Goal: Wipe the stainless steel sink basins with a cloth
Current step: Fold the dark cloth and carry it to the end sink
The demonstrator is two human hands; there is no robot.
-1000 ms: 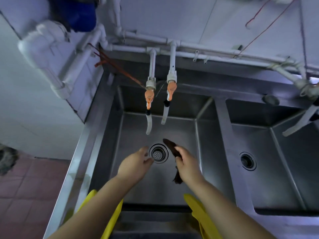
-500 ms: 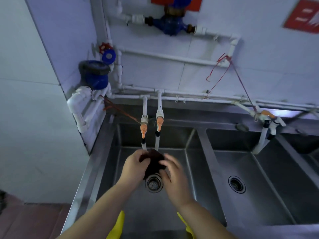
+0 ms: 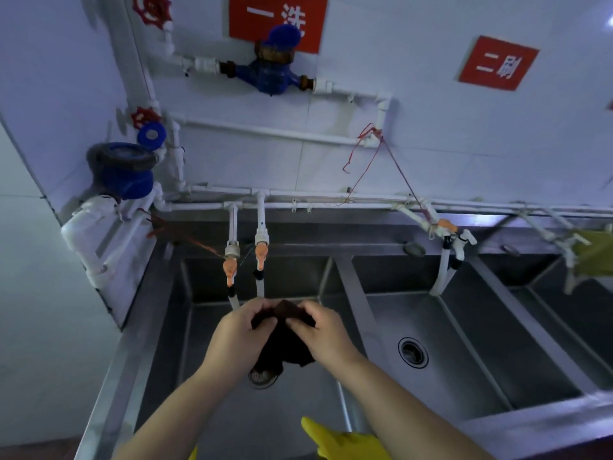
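While both hands are up over the left basin [image 3: 205, 410], we grip the dark cloth [image 3: 286, 341] between them: left hand [image 3: 239, 333] w/ fingers curled round the cloth's left edge, right hand [image 3: 323, 330] pinching its top right, thumb & fingertips closed on the fabric. Cloth hangs bunched btwn the two hands, its lower end dangling just above the left basin's drain [image 3: 263, 376], part of which it hides; can't tell if it touches the steel. Taking that drain as ref: two white spouts w/ orange tap handles [image 3: 260, 252] sit behind it, hanging from the white pipe run [image 3: 298, 200] along the wall. To the drain's right, past the steel divider [image 3: 356, 293], is the middle basin [image 3: 464, 343] w/ its own drain [image 3: 413, 352] & another tap [image 3: 446, 247] behind. Further right, a third basin [image 3: 570, 310] w/ a yellow-green cloth [image 3: 593, 257] draped at its back. Up & behind the drain: blue water meter [image 3: 270, 69], red signs [image 3: 277, 19] w/ white characters, red valve wheels [image 3: 146, 116]. Nearer us than the drain, a yellow garment [image 3: 341, 439] shows at the frame's bottom edge.
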